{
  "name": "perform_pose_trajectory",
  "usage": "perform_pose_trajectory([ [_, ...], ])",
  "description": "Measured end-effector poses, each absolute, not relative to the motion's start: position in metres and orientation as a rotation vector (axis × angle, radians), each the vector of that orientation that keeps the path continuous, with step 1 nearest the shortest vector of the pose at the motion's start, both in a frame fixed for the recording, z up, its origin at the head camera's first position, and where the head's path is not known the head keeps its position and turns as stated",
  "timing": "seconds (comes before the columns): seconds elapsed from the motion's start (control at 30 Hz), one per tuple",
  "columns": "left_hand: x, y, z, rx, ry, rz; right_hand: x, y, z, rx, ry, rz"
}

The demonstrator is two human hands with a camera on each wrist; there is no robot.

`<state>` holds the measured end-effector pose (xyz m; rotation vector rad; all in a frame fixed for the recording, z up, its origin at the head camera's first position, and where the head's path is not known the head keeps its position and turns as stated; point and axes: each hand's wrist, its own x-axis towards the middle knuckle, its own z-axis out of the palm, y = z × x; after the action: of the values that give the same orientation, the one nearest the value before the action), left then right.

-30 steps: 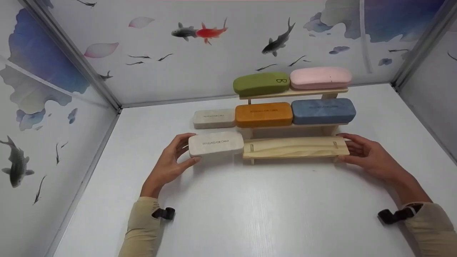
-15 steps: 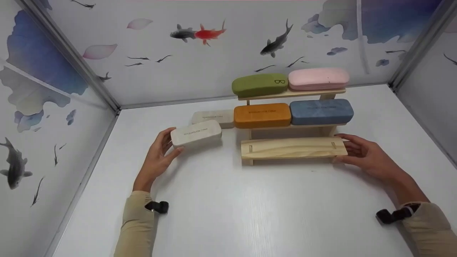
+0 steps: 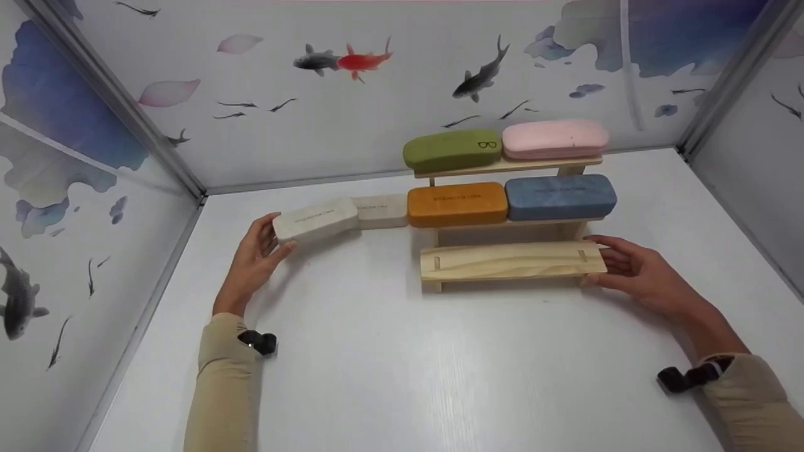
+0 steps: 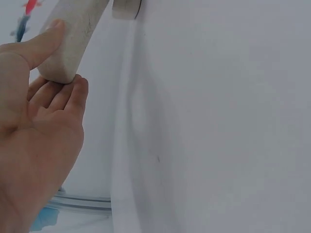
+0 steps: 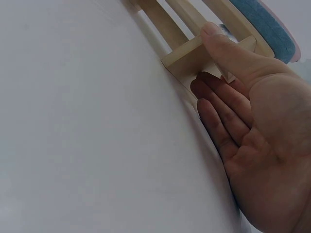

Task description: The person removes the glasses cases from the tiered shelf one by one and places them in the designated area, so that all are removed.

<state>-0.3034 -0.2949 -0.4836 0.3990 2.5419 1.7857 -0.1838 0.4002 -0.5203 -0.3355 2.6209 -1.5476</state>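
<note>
The fingers of the left hand [image 3: 249, 267] pinch the outer end of a white glasses case [image 3: 316, 220], held obliquely beside a second white case [image 3: 385, 211]. The right hand [image 3: 650, 282], thumb forward, grips the wooden rack [image 3: 512, 260] at its right end. Both forearms reach over the bench [image 3: 402, 370].

- The head view is fairly bright, with pale glare low on the white table [image 3: 452, 370].
- Shadows are soft — one falls along the left sleeve [image 3: 220, 389].
- Both wrist views look dimmer and greyer.
- Lettering [image 3: 315, 215] on the held white case [image 3: 316, 225] is blurred; in the left wrist view — also the printed fish [image 4: 22, 28].
</note>
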Motion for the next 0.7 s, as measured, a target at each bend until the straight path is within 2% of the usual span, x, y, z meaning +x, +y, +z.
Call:
perform_pose_trajectory([
  [0.7,-0.311,-0.338,-0.489,0.21,2.534,1.8,-0.185,0.4,-0.521,-0.337,2.571,-1.601],
])
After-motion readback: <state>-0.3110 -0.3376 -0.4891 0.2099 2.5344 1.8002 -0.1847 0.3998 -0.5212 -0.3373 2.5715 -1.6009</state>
